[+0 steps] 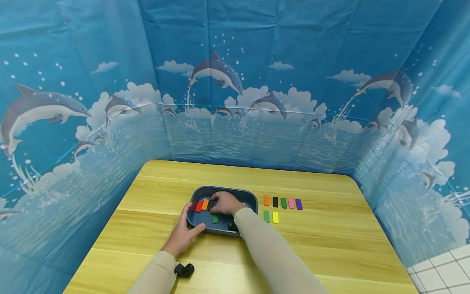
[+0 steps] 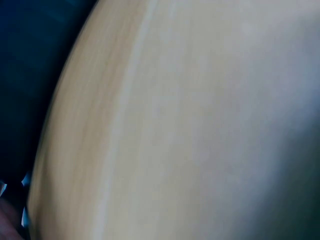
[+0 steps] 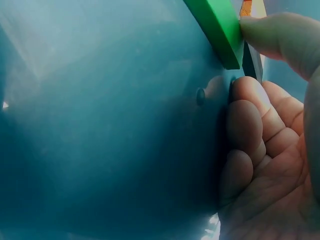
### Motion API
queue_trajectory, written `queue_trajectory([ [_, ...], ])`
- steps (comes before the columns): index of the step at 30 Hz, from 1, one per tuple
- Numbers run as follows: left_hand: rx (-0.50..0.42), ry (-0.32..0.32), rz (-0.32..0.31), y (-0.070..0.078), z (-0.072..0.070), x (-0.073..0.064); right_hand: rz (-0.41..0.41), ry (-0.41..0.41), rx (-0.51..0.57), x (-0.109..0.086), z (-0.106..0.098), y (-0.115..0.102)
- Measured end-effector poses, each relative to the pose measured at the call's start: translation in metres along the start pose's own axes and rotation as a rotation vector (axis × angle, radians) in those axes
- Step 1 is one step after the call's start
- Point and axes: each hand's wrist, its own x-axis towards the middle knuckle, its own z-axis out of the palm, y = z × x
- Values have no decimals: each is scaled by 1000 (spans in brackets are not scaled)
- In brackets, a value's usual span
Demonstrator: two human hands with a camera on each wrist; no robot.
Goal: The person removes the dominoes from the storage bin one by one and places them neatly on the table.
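Observation:
A dark blue tray sits on the table. My left hand rests against its left end, fingers straight along the side wall and thumb on the near rim. Inside the tray my right hand pinches a small black block between thumb and fingertips. In the right wrist view the black block shows between the thumb and curled fingers. A green block lies just nearer, and the thumb overlaps its end in that view. To the left of the black block are an orange block and a red block.
On the wooden table right of the tray, several blocks form a row, among them an orange one and a purple one. Nearer lie a green and a yellow block. A dolphin-print curtain surrounds the table.

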Motion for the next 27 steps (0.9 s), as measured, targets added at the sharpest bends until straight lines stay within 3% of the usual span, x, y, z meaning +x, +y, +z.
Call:
queue_trajectory([
  [11,-19,-3,-2,0,0,0,18,6,23,1,1,-1],
  [27,-4,5,-4,2,0,-1,-12,-27,-38,-1,-2,-3],
])
